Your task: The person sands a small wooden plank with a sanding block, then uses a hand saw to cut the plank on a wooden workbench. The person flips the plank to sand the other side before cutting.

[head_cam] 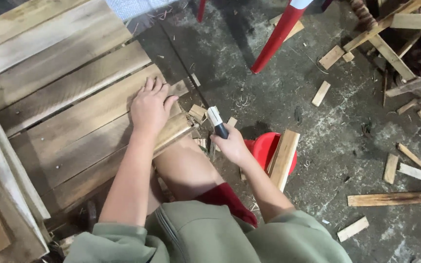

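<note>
My left hand (149,108) lies flat, fingers spread, on a plank of a wooden pallet (59,92), pressing near the plank's right end. My right hand (231,145) grips the dark handle of a hand tool (217,122) with a white upper part; its thin blade seems to run up along the plank ends, though it is hard to make out. My bare knee (186,165) sits below the plank's edge, between the two hands. Small cut wood blocks (198,113) lie just right of the plank ends.
A red plastic stool (265,146) with a short plank (283,158) leaning on it stands right of my right hand. Red chair legs (278,34) rise at the top. Scattered offcuts (394,198) and sticks litter the concrete floor at right.
</note>
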